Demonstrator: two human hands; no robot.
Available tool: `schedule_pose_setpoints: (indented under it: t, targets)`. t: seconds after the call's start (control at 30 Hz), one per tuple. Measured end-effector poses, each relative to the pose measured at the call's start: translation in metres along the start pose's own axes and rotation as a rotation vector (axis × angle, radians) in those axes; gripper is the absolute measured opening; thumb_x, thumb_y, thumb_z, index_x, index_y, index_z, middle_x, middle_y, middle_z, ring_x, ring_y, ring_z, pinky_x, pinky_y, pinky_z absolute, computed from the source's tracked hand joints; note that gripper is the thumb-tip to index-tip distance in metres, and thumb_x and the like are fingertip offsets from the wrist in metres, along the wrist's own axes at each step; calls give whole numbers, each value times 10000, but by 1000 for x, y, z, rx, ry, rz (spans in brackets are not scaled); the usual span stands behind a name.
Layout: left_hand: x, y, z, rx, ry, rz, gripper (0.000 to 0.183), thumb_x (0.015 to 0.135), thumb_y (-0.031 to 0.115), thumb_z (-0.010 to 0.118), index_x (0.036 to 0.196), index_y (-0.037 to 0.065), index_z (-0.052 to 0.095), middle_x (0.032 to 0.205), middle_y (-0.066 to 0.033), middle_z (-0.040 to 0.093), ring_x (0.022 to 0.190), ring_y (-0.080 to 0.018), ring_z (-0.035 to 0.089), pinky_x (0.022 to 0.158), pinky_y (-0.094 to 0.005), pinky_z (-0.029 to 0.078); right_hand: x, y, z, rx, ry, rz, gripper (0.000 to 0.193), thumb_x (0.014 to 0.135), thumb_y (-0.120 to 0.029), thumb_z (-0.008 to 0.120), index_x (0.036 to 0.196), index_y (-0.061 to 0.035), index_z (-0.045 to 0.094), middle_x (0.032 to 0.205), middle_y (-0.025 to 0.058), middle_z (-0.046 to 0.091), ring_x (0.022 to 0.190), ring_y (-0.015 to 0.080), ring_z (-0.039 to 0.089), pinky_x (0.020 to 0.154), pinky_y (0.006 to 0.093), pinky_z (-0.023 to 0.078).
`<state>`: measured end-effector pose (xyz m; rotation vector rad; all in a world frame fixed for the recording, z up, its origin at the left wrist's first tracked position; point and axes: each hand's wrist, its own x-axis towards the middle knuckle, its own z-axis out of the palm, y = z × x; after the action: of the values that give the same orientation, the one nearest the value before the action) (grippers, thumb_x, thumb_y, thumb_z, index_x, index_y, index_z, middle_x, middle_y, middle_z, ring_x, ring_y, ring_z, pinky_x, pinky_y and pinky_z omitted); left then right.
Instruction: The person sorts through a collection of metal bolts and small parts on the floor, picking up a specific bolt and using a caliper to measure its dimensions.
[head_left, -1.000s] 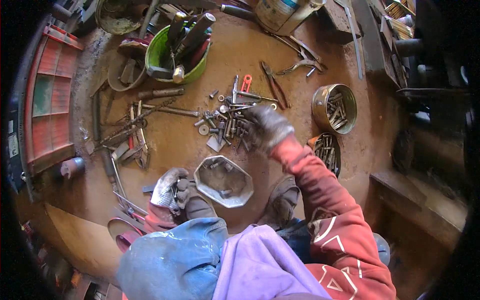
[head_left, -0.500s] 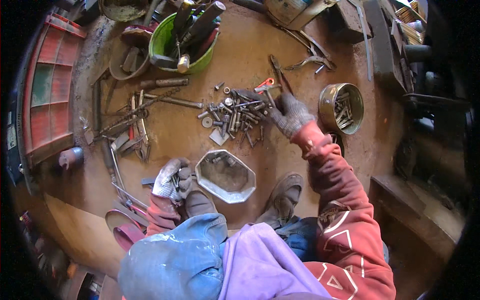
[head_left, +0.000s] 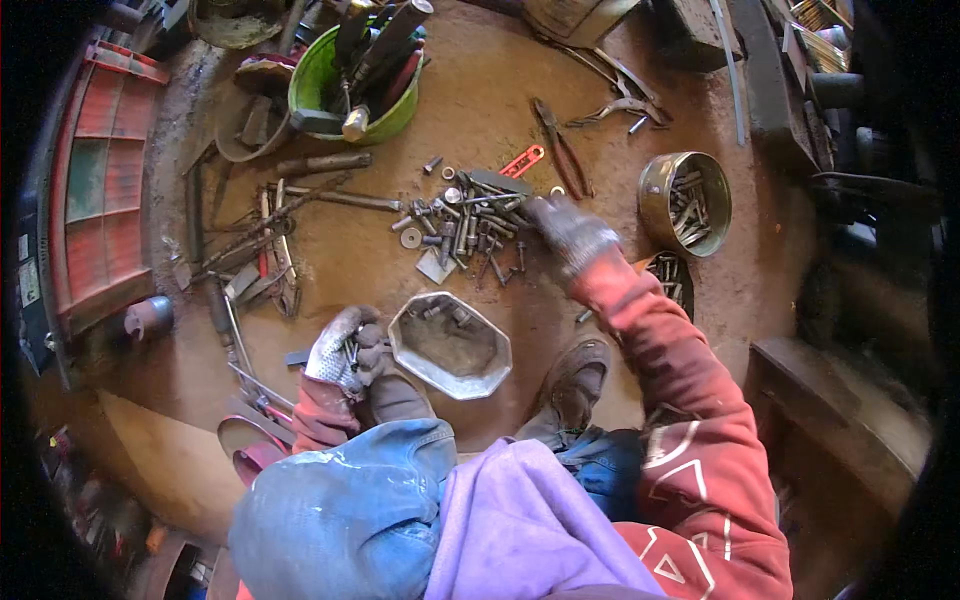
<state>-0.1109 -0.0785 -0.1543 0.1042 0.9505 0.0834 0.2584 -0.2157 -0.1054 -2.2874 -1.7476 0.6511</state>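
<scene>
On the brown floor lies a pile of loose bolts (head_left: 462,232), with nuts and washers among them. My right hand (head_left: 572,232), in a grey work glove, reaches to the pile's right edge. Its fingertips point down among the pieces, and blur hides whether they grip one. My left hand (head_left: 346,350), in a white-and-grey glove, is closed round several small bolts (head_left: 350,352) beside my left shoe. Just right of it stands an eight-sided metal tray (head_left: 402,368) with a few bolts along its far inner side.
Pliers (head_left: 562,150) and a red wrench (head_left: 522,162) lie beyond the pile. A round tin (head_left: 655,205) of bolts stands at right. A green bucket (head_left: 402,118) of tools stands at the back. Rods and hand tools (head_left: 275,240) are at left, near a red crate (head_left: 105,190).
My right hand has drawn slightly left and nearer, uncovering the pliers' handles and a small ring. My left hand stays closed on the bolts beside the tray.
</scene>
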Motion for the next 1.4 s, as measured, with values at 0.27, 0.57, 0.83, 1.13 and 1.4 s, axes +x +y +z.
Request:
schedule_pose_setpoints:
  t: [0.27,0.57,0.83,1.13,1.4]
  targets:
    - [-4,-3,-1,-32,1,64,401,983,385,590,1203,52,549,781,-5,513,538,-143,496,443,-307,417,34,-17,1,-79,-277,156,324,828,-205,698,1117,-71,642,1003,236,690,955,421,664,804,475,523]
    - [2,-2,-3,-42,-30,6,372,994,386,574,1198,75,555,779,2,500,549,-138,495,448,-305,412,-89,59,-15,348,-363,368,303,892,-301,718,918,0,692,854,183,702,768,279,661,715,377,514]
    - [6,-3,-12,-56,-47,16,354,996,382,572,1196,92,540,802,2,505,546,-131,476,434,-295,390,-117,56,-10,270,-465,405,201,885,-195,658,990,-29,697,918,218,700,899,384,686,783,455,526]
    - [-3,0,-3,-57,-26,35,340,1000,372,557,1190,90,552,764,11,501,542,-132,464,463,-297,390,-25,7,4,-58,-201,164,274,915,-318,619,1011,-67,667,956,227,689,922,428,662,776,505,523]
    - [3,-2,-5,-50,-92,32,301,1026,386,520,1162,120,555,771,39,426,571,-113,407,459,-279,356,30,-3,37,12,-348,403,287,900,-260,606,1045,-27,695,976,258,691,951,425,670,814,485,532]
